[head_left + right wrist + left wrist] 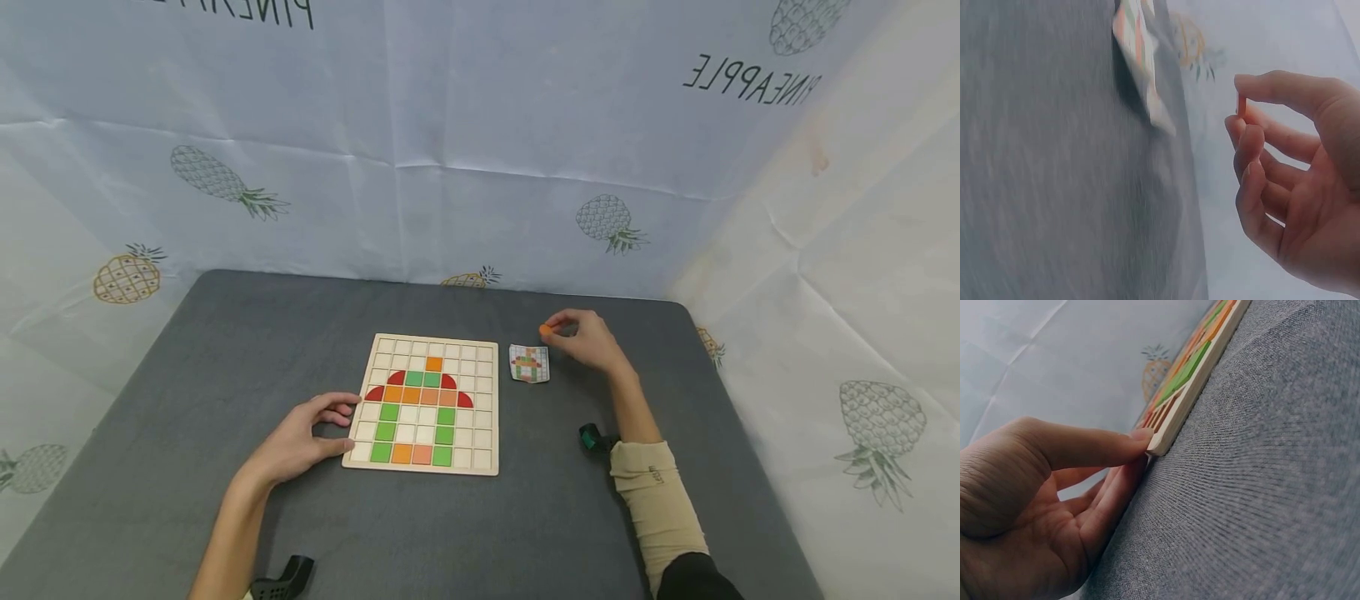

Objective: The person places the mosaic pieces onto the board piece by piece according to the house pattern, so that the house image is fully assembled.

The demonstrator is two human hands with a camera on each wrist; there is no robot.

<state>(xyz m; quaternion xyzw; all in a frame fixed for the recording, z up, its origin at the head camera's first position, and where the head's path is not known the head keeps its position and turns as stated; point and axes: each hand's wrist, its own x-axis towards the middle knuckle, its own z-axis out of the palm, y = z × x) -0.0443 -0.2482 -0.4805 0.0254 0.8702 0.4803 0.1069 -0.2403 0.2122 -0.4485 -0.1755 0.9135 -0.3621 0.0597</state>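
A wooden grid board (483, 425) lies on the table, with green, orange, salmon and red tiles forming a pattern in its cells. Resting at the board's left edge is my left hand (303, 437), thumb at the near corner and fingers spread farther up. The left wrist view has that thumb (1097, 447) against the pale rim. Between thumb and fingertips, my right hand (588, 340) pinches a small thin orange tile (545, 330) above the table, right of the board. Just beside this hand is a small pattern card (529, 364), creased, printed with a similar coloured grid.
The grey table (465, 533) reaches back to a hanging cloth (480, 133) printed with pineapples. A black strap device (283, 577) shows by the left forearm, another dark one (596, 438) by the right wrist. In the right wrist view the card's edge (1147, 75) curls up.
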